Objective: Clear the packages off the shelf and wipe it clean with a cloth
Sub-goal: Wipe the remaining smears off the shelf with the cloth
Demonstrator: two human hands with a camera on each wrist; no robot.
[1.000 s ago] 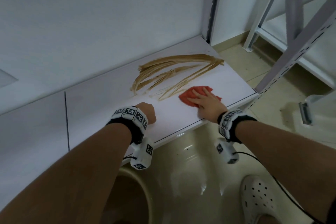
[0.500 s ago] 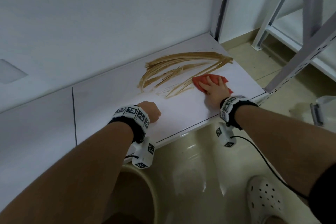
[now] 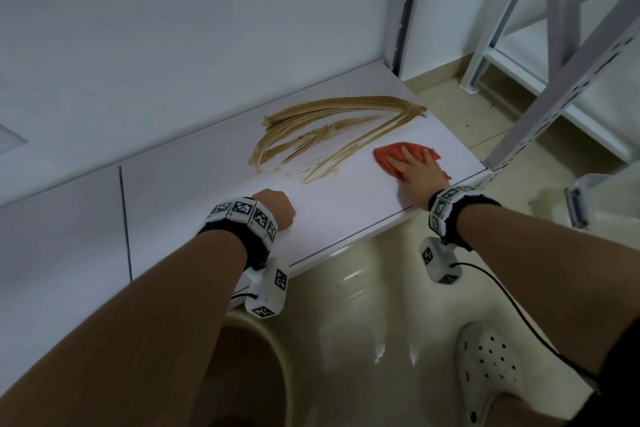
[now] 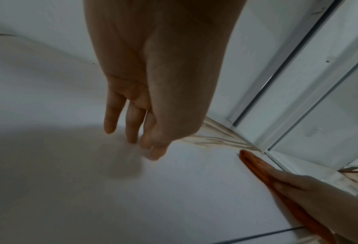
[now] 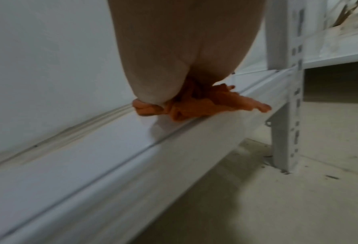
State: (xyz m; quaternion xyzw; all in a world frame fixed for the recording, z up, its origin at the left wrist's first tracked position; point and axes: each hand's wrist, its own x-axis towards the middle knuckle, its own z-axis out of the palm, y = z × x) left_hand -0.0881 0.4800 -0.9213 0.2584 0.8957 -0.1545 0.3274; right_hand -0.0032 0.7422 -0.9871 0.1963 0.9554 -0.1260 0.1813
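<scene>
Right hand flat, fingers spread, pressing cloth on shelf near right end. Left hand relaxed, fingertips touching shelf. Risk: dragging brown smear wider.

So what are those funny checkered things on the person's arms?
Each bare arm wears a black wristband ringed with white blocks printed with black square codes. Under each wrist hangs a small white camera box with the same codes. A thin black cable runs from the right one. No sleeves or gloves.
</scene>
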